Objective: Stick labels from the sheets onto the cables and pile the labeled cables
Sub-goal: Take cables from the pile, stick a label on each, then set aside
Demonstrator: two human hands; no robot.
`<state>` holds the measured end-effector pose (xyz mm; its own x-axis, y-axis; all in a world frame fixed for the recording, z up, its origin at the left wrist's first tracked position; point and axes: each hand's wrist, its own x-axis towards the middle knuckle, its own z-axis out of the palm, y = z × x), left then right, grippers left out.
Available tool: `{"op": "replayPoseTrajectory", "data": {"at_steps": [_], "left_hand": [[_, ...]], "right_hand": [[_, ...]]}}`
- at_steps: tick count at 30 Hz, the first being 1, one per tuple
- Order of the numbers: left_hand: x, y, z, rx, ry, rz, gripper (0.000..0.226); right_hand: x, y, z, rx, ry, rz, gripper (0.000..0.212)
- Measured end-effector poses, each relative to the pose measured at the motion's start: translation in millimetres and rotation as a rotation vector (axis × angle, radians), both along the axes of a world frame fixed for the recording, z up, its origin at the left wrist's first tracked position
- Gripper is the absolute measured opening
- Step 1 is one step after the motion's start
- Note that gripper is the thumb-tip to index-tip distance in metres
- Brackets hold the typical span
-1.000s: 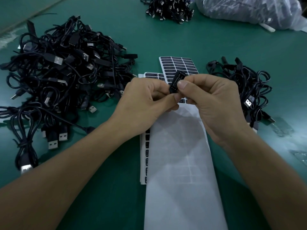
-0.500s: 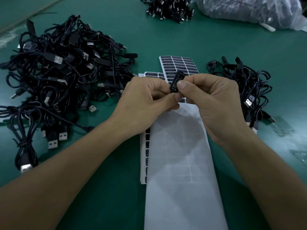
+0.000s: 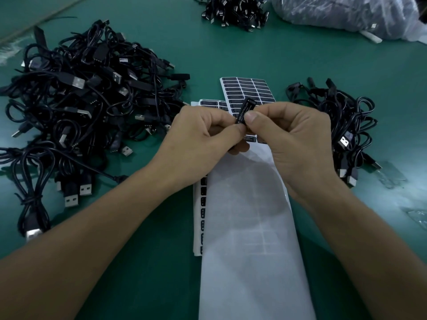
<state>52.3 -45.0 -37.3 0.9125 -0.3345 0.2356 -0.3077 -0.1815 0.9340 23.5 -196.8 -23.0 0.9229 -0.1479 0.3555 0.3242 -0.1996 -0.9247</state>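
My left hand [image 3: 203, 137] and my right hand [image 3: 293, 139] meet above the label sheets and together pinch a small black controller piece [image 3: 246, 110] with white print on it. Whether a cable hangs from it is hidden by my fingers. Behind my hands lies a label sheet [image 3: 248, 88] with rows of black labels, and a second label sheet [image 3: 211, 103] peeks out to its left. A large heap of black USB cables [image 3: 78, 100] fills the left side. A smaller pile of cables [image 3: 342, 125] lies at the right.
A long white backing sheet [image 3: 251, 239] runs from under my hands toward me, over a sheet with a column of black labels [image 3: 202, 213]. Far back sit another cable pile [image 3: 235, 10] and a clear plastic bag [image 3: 351, 15]. The table is green.
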Motion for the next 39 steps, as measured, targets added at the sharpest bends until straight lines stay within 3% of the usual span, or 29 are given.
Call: {"op": "replayPoseTrajectory", "data": {"at_steps": [26, 39], "left_hand": [[-1.3, -1.7, 0.4, -0.098, 0.053, -0.058, 0.012], [-0.4, -2.3, -2.7, -0.128, 0.028, -0.039, 0.022]], "right_hand": [[-0.8, 2.9, 2.2, 0.059, 0.030, -0.070, 0.022], [-2.6, 4.5, 1.4, 0.035, 0.022, -0.068, 0.024]]}}
